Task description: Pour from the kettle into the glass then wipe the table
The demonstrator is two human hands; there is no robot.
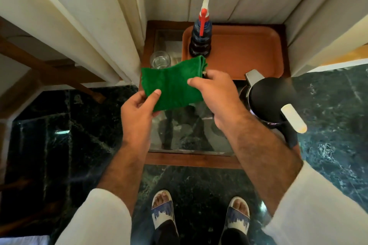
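A folded green cloth (175, 83) hangs above the small glass-topped table (191, 159). My left hand (139, 109) pinches its near left corner, and my right hand (217, 93) grips its right edge. A clear glass (160, 59) with water in it stands at the table's far left, partly behind the cloth. The black kettle (272, 99), with a steel spout and a pale handle, stands at the table's right side, close to my right wrist.
An orange tray (245, 53) fills the far right of the table and carries a blue spray bottle (201, 36) with a red trigger. Cream curtains hang behind and on both sides. The floor is dark green marble, and my sandalled feet stand below the table's near edge.
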